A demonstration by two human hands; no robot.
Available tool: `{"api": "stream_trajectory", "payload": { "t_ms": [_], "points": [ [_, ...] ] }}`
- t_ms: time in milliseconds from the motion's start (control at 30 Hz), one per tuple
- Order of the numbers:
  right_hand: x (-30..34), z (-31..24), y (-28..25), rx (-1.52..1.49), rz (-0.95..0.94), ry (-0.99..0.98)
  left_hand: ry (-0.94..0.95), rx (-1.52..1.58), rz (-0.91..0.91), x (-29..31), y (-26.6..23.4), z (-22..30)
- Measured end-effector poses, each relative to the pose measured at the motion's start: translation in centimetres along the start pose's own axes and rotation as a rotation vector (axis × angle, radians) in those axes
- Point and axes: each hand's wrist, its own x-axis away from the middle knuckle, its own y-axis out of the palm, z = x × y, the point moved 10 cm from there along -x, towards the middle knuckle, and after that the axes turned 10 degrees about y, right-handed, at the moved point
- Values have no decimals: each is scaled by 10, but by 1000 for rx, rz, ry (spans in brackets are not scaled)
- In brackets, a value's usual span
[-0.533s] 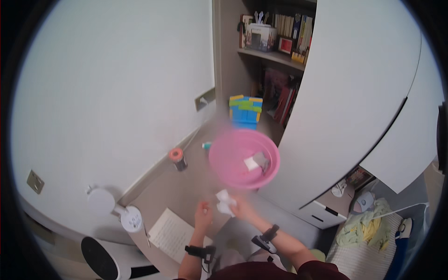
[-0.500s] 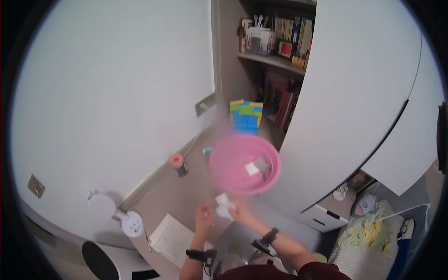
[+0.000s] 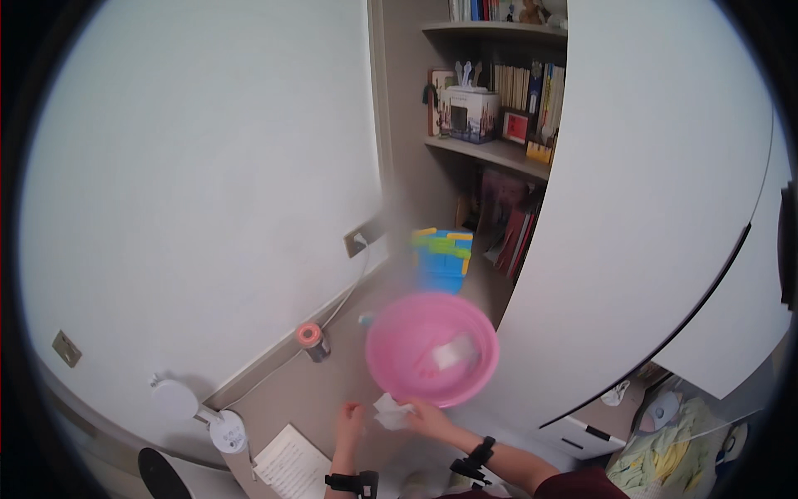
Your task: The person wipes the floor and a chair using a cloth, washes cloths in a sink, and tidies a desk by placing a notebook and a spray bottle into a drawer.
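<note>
My right hand (image 3: 426, 418) is closed on a crumpled white tissue (image 3: 391, 412), which hangs to the left of its fingers. Just left of the tissue and apart from it, my left hand (image 3: 350, 418) is closed with the fingertips drawn together. Whether anything small lies between them is too fine to make out. Straight beyond both hands stands a pink plastic basin (image 3: 386, 378), its near rim close to the right hand. Inside it lie a white folded piece (image 3: 453, 353) and something greyish beside it.
An open handwritten notebook (image 3: 291, 464) and a white desk lamp (image 3: 226, 432) are at the left. A dark jar with an orange lid (image 3: 311, 337) stands by the wall. Behind the basin is a blue, green and yellow block holder (image 3: 442, 256). A white cabinet (image 3: 632, 208) borders the right.
The whole scene sits lower in the picture, showing more shelf above. The tissue stays in my right hand, its shape changed. My left hand remains closed beside it.
</note>
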Motion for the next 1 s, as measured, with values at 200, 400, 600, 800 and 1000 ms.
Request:
{"api": "stream_trajectory", "payload": {
  "t_ms": [200,400,600,800,1000],
  "points": [
    [62,-5,-118,62,503,-185,-97,-153,-163,-29,78,-36],
    [79,58,-203,8,776,-162,-190,-95,-171,-3,94,1],
    [71,77,-206,-179,722,-151,279,6,-113,35,35,77],
    [41,83,-174,-313,483,-95,-334,218,90,111,-13,60],
    [23,47,-124,-165,394,-201,-261,239,212,142,-84,3]
  ]
}}
